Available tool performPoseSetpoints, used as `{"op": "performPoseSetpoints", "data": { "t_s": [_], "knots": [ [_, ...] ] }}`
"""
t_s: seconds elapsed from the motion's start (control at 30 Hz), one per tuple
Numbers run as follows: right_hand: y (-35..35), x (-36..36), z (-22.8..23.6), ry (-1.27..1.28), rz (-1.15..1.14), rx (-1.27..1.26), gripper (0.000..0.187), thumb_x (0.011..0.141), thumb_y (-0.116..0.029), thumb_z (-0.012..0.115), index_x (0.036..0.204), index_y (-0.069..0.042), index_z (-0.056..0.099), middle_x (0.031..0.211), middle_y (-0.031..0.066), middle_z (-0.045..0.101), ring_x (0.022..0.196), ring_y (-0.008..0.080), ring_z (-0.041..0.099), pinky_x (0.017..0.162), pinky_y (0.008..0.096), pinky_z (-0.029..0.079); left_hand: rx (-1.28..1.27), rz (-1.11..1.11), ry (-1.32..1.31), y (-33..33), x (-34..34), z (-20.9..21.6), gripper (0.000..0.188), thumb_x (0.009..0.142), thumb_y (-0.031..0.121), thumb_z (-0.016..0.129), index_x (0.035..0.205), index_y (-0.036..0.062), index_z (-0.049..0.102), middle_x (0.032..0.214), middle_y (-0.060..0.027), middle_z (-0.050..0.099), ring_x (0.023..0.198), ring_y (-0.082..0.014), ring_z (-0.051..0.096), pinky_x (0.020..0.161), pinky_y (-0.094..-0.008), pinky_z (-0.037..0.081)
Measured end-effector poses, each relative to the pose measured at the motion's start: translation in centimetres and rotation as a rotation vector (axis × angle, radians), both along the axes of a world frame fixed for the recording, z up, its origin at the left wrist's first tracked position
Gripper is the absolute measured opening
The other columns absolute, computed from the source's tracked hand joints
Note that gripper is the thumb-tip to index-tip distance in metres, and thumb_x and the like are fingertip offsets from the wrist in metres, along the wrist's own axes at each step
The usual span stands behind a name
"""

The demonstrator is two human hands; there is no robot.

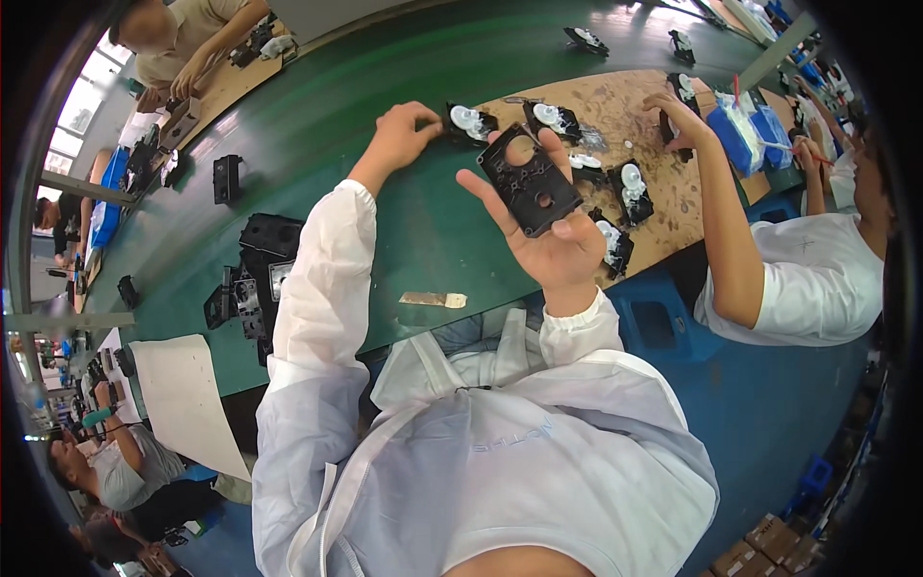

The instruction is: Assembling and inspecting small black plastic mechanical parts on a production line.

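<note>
- Right of you, a white-shirted co-worker [817, 274]
- Near your right side, a blue plastic stool [659, 315]
- Low to your right, cardboard boxes [761, 546]
- At your left, a white sheet [183, 394]
- Before you, a green worktop [428, 255]

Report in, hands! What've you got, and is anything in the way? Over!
Right hand holding black plate. Left hand at black-and-white unit, grip unclear. Possibly in the way: more units on brown board.

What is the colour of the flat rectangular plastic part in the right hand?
The rectangular plastic part is black; the head view shows it best.
</note>
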State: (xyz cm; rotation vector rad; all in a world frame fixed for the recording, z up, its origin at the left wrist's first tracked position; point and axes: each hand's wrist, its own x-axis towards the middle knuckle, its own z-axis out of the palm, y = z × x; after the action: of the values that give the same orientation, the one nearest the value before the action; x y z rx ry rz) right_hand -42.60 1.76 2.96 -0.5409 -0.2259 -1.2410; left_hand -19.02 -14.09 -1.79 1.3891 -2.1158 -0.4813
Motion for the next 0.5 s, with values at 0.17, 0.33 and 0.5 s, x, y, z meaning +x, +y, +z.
{"op": "performPoseSetpoints", "data": {
  "t_s": [0.17,0.33,0.5],
  "knots": [
    [0.0,-0.2,0.4,-0.103,0.056,0.106,0.075,0.078,-0.011,0.067,0.146,-0.021,0.036,0.156,0.0068,0.031,0.143,0.0504,0.024,0.117,0.0587,0.032,-0.279,0.037,0.258,2.1,0.1,5.3,0.013,0.09,0.015,0.065,0.099,0.0063,0.069,0.089,-0.0029,0.067,0.078,-0.0185,0.058,0.071,-0.0293,0.046],
    [0.0,0.5,1.3,0.11,-0.07,0.063,0.073,0.08,-0.015,0.071,0.144,-0.017,0.037,0.155,0.004,0.033,0.131,0.0458,0.047,0.105,0.0497,0.048,-0.369,0.176,0.597,7.2,-0.4,9.9,0.012,0.095,0.015,0.061,0.097,0.0039,0.065,0.083,-0.003,0.064,0.072,-0.0137,0.055,0.067,-0.0252,0.044],
    [0.7,1.2,3.2,0.689,-0.28,-0.16,0.072,0.082,-0.021,0.075,0.143,-0.013,0.039,0.149,0.0064,0.041,0.106,0.038,0.064,0.085,0.0375,0.059,-0.334,0.213,0.962,10.9,0.1,11.7,0.016,0.1,0.018,0.056,0.097,0.0029,0.061,0.081,-0.002,0.062,0.068,-0.0104,0.051,0.064,-0.0235,0.042]
  ]
}}
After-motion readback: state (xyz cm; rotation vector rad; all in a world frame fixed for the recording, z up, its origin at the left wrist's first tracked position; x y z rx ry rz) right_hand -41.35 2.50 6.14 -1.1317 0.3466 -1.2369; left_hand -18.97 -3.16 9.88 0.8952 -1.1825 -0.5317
